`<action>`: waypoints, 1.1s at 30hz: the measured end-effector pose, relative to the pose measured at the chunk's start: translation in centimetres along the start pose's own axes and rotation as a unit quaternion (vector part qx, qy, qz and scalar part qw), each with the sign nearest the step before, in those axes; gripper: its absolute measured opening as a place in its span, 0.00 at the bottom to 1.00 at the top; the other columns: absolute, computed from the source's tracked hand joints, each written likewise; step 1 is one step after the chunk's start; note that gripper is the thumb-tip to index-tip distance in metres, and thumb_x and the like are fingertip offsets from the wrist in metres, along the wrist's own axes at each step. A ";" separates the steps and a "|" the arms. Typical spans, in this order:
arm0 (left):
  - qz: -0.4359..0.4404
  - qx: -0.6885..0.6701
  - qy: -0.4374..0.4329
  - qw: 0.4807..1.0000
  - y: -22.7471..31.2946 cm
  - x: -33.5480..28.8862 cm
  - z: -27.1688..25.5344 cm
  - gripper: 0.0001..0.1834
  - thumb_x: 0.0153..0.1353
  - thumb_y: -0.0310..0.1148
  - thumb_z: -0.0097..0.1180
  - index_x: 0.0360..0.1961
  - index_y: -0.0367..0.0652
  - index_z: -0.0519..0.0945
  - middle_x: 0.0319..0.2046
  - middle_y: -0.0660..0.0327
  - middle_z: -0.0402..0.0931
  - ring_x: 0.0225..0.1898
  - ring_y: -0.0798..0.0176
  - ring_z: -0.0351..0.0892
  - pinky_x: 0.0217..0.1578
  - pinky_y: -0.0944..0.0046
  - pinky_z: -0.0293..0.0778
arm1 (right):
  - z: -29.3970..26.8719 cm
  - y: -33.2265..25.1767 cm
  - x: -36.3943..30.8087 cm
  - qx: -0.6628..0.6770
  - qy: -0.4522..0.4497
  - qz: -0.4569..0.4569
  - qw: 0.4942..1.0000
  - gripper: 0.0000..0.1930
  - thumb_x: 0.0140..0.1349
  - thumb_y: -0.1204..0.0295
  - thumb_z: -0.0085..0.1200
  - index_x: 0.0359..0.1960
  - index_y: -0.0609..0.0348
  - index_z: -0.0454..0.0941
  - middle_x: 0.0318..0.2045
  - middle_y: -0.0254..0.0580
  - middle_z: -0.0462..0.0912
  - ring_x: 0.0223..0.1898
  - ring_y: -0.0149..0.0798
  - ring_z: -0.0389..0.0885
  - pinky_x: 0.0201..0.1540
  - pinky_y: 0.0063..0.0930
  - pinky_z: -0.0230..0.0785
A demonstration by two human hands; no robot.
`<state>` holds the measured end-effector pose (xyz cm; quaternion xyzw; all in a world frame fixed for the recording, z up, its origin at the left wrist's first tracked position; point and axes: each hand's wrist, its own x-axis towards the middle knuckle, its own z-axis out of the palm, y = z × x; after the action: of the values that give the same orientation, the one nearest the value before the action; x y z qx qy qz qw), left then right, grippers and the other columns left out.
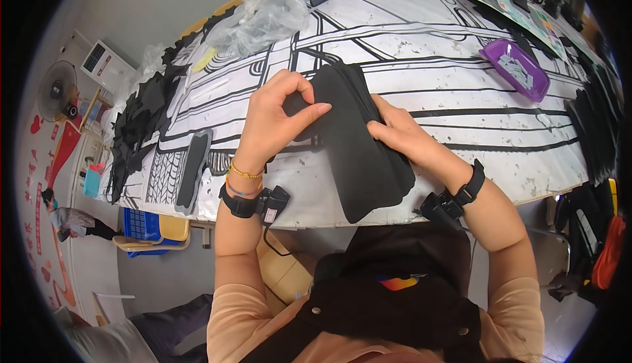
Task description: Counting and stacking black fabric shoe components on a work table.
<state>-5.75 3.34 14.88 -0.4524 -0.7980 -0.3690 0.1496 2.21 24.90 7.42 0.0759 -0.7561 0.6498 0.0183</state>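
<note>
A thick stack of black, flat, long-shaped pieces [359, 146] is held over the near edge of the table, its lower end toward me. My right hand [401, 129] grips its right edge, thumb on top and fingers along the side. At the upper left edge, my left hand [280, 109] is closed, thumb lying on the top piece and index finger curled close to it. Dark material shows inside the loop of that thumb and finger; the other fingertips are hidden. Near the left wrist lies a smaller pile of narrow grey-black pieces [193, 171].
Black scraps [141, 123] are heaped along the table's left side. Clear plastic bags [260, 24] lie at the back. A purple basket [517, 70] with pale slips sits at the right, beside more stacked black pieces [589, 132]. Another person [164, 330] is at lower left.
</note>
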 end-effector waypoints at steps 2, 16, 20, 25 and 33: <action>-0.003 0.008 -0.001 1.000 -0.1 -0.1 0.0 0.14 0.47 0.28 0.72 0.26 0.40 0.75 0.26 0.66 0.72 0.29 0.68 0.70 0.33 0.70 0.67 | 0.3 -0.3 -0.1 0.007 -0.019 0.000 1.000 0.31 0.58 0.54 0.53 0.54 0.72 0.69 0.39 0.56 0.82 0.40 0.42 0.82 0.44 0.31 0.74; 0.021 0.088 0.030 0.995 -0.4 -0.5 1.2 0.13 0.48 0.28 0.71 0.29 0.40 0.77 0.28 0.65 0.73 0.29 0.67 0.73 0.31 0.69 0.69 | 0.6 -1.7 -0.6 0.184 -0.032 0.096 0.978 0.35 0.57 0.57 0.58 0.59 0.72 0.64 0.51 0.54 0.76 0.51 0.39 0.78 0.52 0.28 0.72; -0.080 -0.132 -0.037 0.987 -3.1 -0.2 -0.1 0.14 0.58 0.24 0.64 0.44 0.39 0.75 0.42 0.66 0.73 0.43 0.72 0.76 0.42 0.74 0.73 | -0.7 -2.3 -0.3 0.175 0.020 0.126 0.976 0.33 0.55 0.58 0.56 0.58 0.69 0.66 0.47 0.52 0.77 0.46 0.39 0.79 0.46 0.28 0.75; -0.115 -0.221 -0.016 0.968 -4.8 0.0 -0.5 0.13 0.61 0.20 0.59 0.47 0.39 0.75 0.46 0.65 0.72 0.44 0.73 0.76 0.43 0.76 0.74 | -2.2 -2.7 0.0 0.241 0.055 0.131 0.960 0.29 0.57 0.58 0.55 0.55 0.67 0.67 0.45 0.50 0.77 0.43 0.38 0.80 0.44 0.28 0.76; -0.144 -0.577 0.102 0.798 -2.4 -0.6 0.6 0.15 0.68 0.26 0.52 0.54 0.35 0.71 0.43 0.56 0.74 0.30 0.76 0.70 0.25 0.82 0.72 | -2.1 -0.8 0.4 0.004 0.160 -0.024 0.987 0.28 0.59 0.58 0.55 0.51 0.72 0.66 0.41 0.59 0.81 0.41 0.44 0.83 0.43 0.31 0.77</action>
<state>-7.37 2.63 13.08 -0.2945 -0.4734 -0.8225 -0.1130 1.77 26.83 8.54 -0.0108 -0.7386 0.6560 0.1547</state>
